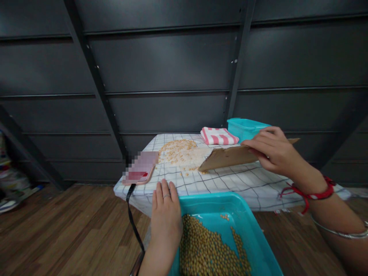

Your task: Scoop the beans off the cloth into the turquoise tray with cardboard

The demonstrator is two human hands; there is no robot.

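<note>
My right hand (273, 151) is closed on a brown cardboard piece (227, 158), holding it on edge and tilted on the checked tablecloth (253, 182), its lower end next to a pile of pale yellow grains (179, 150). My left hand (166, 214) grips the near left rim of a teal tray (247, 226) that holds many brownish beans (209, 253). The fingers lie over the rim, pointing at the table.
A pink phone (140, 168) with a black cord lies at the table's left corner. A pink-and-white striped cloth (219, 136) and a teal box (247, 128) sit at the back. A dark panelled wall stands behind, with wooden floor around.
</note>
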